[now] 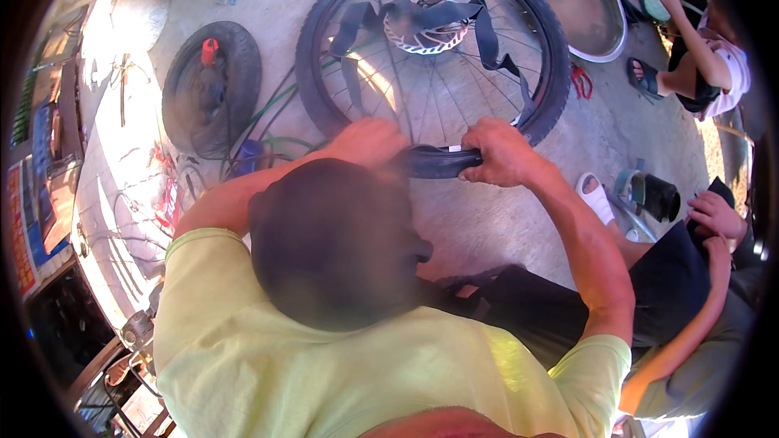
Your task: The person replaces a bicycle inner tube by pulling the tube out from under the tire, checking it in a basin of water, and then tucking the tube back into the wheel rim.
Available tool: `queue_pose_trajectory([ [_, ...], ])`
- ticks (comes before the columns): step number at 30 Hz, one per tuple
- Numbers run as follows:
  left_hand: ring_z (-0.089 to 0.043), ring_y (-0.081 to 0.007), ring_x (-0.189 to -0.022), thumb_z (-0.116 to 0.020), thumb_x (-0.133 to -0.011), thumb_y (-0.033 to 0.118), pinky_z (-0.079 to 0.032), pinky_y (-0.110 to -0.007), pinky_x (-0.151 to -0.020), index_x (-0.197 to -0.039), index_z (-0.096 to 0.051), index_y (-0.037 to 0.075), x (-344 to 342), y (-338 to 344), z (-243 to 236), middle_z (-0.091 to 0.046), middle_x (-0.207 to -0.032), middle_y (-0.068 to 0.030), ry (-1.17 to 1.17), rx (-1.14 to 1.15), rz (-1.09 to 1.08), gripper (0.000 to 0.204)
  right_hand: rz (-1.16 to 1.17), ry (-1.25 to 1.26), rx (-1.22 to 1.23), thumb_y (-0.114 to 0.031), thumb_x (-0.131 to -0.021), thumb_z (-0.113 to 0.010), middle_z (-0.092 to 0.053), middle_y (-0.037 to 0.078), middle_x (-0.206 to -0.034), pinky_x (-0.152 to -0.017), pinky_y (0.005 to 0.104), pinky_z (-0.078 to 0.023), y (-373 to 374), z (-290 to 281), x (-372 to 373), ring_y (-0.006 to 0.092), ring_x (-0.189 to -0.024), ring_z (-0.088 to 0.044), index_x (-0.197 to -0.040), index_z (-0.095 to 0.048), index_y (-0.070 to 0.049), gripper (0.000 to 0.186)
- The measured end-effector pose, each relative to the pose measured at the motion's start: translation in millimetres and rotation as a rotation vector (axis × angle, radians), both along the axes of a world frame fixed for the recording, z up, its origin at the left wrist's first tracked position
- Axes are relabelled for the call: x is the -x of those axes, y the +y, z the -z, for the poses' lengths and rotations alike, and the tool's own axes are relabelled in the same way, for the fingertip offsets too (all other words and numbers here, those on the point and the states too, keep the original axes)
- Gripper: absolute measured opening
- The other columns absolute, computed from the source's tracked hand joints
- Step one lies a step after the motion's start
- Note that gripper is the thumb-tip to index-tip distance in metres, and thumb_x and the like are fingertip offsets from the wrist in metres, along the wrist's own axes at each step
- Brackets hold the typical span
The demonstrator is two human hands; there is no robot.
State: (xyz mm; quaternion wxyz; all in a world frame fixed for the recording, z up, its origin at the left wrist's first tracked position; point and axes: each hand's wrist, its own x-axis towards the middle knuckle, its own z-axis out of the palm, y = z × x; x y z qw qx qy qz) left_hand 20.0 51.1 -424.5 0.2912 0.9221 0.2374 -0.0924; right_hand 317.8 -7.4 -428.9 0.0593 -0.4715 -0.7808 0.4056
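Observation:
A knobby bicycle wheel [302, 40] with a brake disc [428, 42] lies flat in front of me. A long, flattened black inner tube [442, 161] loops over its hub, with a section stretched along the near edge between my hands. My right hand [503, 152] grips that section, thumb below and fingers over the top. At the other end of it, my left hand [369, 143] is closed; its fingers are partly blurred. A dark rounded shape [337, 243] blocks the view below my left hand.
A small tyre [213, 89] with a red-topped object lies left, near green and black hoses [276, 105]. A round metal basin [618, 32] of murky water stands far right, near red cord [581, 81]. Two people [718, 73] sit along the right side.

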Motion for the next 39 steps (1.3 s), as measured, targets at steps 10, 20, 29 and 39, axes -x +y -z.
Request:
queue_pose_trajectory([
  [10, -0.064, -0.0361, -0.090, -0.087, -0.070, 0.030, -0.050, -0.045, -0.077, -0.100, -0.067, 0.008, -23, 4, 2, -0.065, -0.097, -0.0136, -0.084, 0.259, -0.021, 0.042, 0.133, 0.017, -0.153, -0.032, -0.073, -0.084, -0.070, 0.009, -0.095, -0.088, 0.0472, -0.046, -17, 0, 61, 0.0324, -0.099, -0.064, -0.098, -0.070, -0.012, 0.035],
  [20, -0.060, -0.0349, -0.094, -0.081, -0.072, 0.040, -0.046, -0.047, -0.084, -0.106, -0.066, 0.005, 23, 29, -2, -0.059, -0.097, -0.0133, 0.004, -0.057, 0.227, 0.052, 0.001, -0.166, -0.056, -0.035, -0.073, -0.083, -0.070, 0.010, -0.095, -0.090, 0.0469, -0.046, -23, 3, 47, 0.0314, -0.101, -0.063, -0.097, -0.067, -0.007, 0.040],
  [29, -0.060, -0.0402, -0.090, -0.088, -0.065, 0.033, -0.047, -0.047, -0.079, -0.096, -0.064, 0.002, -25, 15, 1, -0.059, -0.088, -0.0170, 0.076, 0.384, -0.031, 0.050, 0.121, -0.034, -0.179, -0.034, -0.073, -0.085, -0.069, 0.013, -0.094, -0.081, 0.0478, -0.054, -30, 20, 52, 0.0362, -0.094, -0.067, -0.101, -0.068, -0.008, 0.042],
  [39, -0.059, -0.0355, -0.093, -0.089, -0.064, 0.035, -0.048, -0.046, -0.079, -0.105, -0.062, 0.004, 33, 27, 25, -0.059, -0.095, -0.0135, -0.114, -0.022, 0.210, 0.058, -0.048, -0.148, -0.093, -0.033, -0.073, -0.083, -0.070, 0.013, -0.091, -0.081, 0.0484, -0.054, -19, 12, 38, 0.0361, -0.092, -0.068, -0.098, -0.066, -0.007, 0.040],
])
